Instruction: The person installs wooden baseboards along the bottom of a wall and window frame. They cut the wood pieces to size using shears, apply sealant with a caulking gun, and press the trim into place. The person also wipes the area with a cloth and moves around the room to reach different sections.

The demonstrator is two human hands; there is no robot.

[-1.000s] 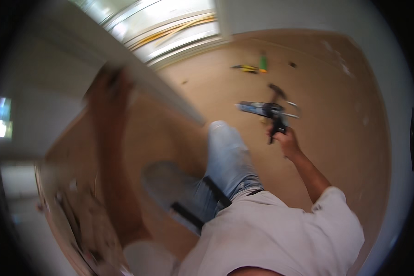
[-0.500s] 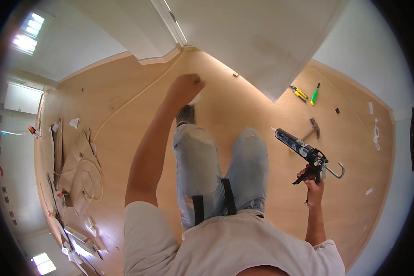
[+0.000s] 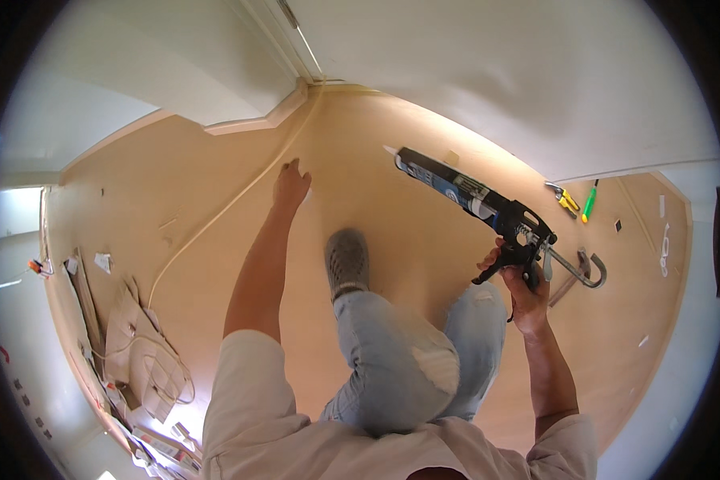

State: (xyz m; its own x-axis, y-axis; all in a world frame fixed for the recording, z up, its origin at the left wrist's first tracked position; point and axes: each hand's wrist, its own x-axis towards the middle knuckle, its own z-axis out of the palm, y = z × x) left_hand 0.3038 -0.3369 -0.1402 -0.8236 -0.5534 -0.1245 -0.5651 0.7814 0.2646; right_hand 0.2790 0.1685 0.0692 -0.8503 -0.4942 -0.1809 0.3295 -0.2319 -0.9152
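My right hand (image 3: 526, 298) grips a black caulking gun (image 3: 518, 224) with a dark sealant tube and a pale nozzle, angled up to the left toward the white panel. My left hand (image 3: 290, 184) reaches over the wooden floor (image 3: 256, 232), fingers apart, beside a pale cord (image 3: 200, 230) running to the doorway corner; a small white bit behind the hand is too hidden to name. A hammer (image 3: 576, 276) lies partly behind the gun. My jeans-clad legs are bent below, with a grey shoe on the floor between my arms.
A large white door-like panel (image 3: 496, 80) spans the top, beside a white frame (image 3: 248, 80). Yellow-handled pliers (image 3: 566, 200) and a green-handled tool (image 3: 590, 202) lie at the right near a wall (image 3: 696, 264). Cardboard scraps (image 3: 128, 336) and coiled cord litter the left.
The gun has risen up and leftward with my right hand. My left hand has shifted down-left, its fingers loosened. My legs have shifted, showing more of the shoe.
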